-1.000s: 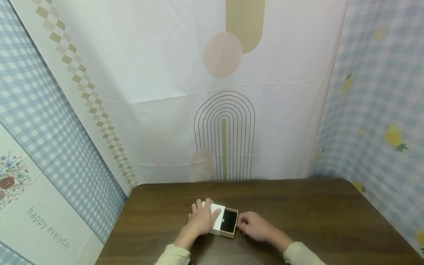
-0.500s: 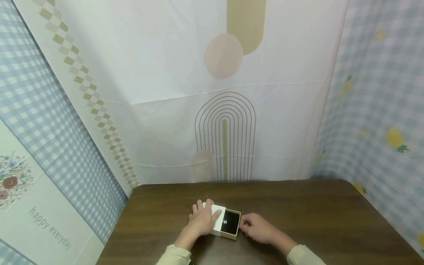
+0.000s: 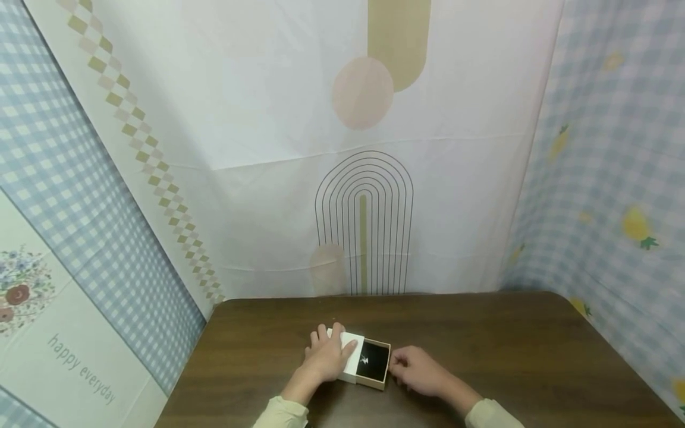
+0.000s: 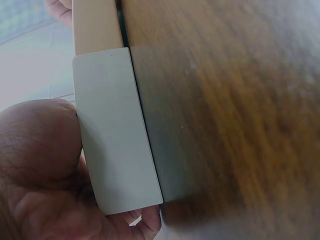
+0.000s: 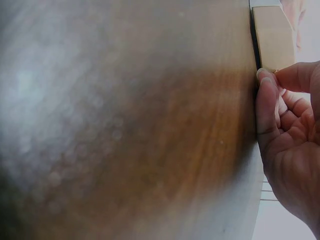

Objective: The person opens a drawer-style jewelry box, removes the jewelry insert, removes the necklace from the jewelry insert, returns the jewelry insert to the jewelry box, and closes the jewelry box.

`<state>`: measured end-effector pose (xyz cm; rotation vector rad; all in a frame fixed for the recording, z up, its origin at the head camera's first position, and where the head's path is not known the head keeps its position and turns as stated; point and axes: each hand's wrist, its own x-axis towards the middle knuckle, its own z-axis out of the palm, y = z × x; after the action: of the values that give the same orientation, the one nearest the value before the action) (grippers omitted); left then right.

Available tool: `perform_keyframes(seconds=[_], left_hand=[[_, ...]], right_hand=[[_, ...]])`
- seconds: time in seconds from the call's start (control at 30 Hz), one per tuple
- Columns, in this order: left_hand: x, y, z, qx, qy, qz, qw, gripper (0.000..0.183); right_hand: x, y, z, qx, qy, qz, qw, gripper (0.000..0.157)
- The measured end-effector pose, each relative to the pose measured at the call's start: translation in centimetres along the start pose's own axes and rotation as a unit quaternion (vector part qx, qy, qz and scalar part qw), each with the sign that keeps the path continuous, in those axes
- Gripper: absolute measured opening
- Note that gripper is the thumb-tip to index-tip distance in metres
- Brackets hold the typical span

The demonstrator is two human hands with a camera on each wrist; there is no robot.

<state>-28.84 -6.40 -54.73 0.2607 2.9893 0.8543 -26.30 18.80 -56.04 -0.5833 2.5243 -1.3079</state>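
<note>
A slide-out box lies on the table, its white sleeve [image 3: 350, 364] around a tan drawer [image 3: 370, 383]. The drawer sticks out to the right, showing a black lining with a small, bright, silvery thing [image 3: 365, 360] too tiny to identify. My left hand [image 3: 323, 358] grips the sleeve from above; in the left wrist view, fingers curl past the end of the sleeve [image 4: 117, 130]. At the drawer's outer end is my right hand [image 3: 420, 371]. In the right wrist view its thumb and fingertips pinch at the end of the drawer [image 5: 274, 37]; what lies between them is hidden.
The dark brown wooden table [image 3: 481, 333] has rounded far corners. A white patterned cloth [image 3: 257, 226] hangs behind it. Blue checked cloths hang on the left [image 3: 69, 148] and the right [image 3: 605, 178].
The drawer has slid a little farther right out of the sleeve, and my right hand has moved right with it. My left hand stays on the sleeve. More of the silvery thing shows.
</note>
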Motion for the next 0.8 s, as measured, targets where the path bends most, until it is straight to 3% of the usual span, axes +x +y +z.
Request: perform_keyframes(seconds=[0.47,0.8], left_hand=[[0.4,-0.3,0.2,-0.003,0.014,0.004,0.9999,0.044],[-0.3,0.6,-0.9,-0.009,-0.008,-0.001,0.9999,0.042]], right_hand=[[0.1,0.3,0.0,0.0,0.007,0.0,1.0,0.02],[-0.2,0.3,0.1,0.0,0.01,0.002,1.0,0.023]])
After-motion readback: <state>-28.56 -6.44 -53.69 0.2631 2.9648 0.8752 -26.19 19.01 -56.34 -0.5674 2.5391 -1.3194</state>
